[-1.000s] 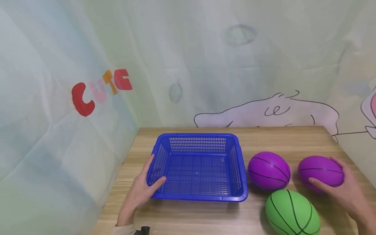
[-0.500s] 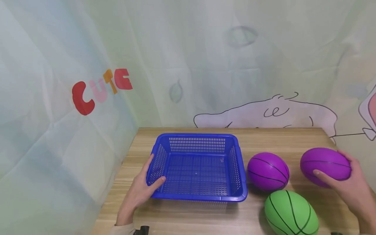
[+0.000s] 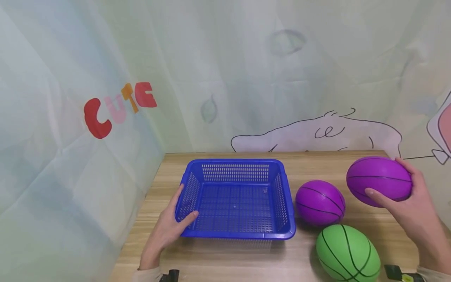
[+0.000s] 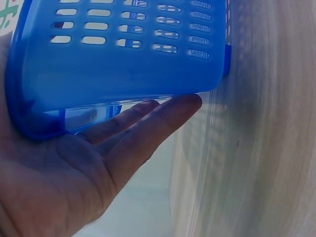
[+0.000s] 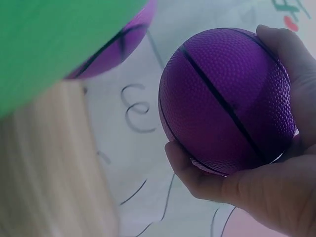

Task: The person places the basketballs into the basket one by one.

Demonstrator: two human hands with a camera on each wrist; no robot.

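Note:
The blue plastic basket (image 3: pixel 239 235), with slotted walls, stands on the table with nothing inside. At its left end my left hand (image 3: pixel 169 227) holds the rim, thumb over the top edge and fingers along the outside. The left wrist view shows those fingers (image 4: pixel 153 133) against the basket's outer wall (image 4: pixel 123 74). On the right, my right hand (image 3: pixel 412 207) grips a purple toy basketball (image 3: pixel 378 178) with black lines, raised above the table. In the right wrist view, thumb and fingers spread around this ball (image 5: pixel 222 98).
A second purple basketball (image 3: pixel 320 203) sits just right of the basket. In front of it lies a green basketball (image 3: pixel 348 252), close to the right forearm. The wooden table (image 3: pixel 211 262) ends at a printed cloth backdrop (image 3: pixel 218 78) behind and at the left.
My right hand has lifted the purple basketball off the table, first slightly right, then up and back left. The left hand and the basket have stayed in place.

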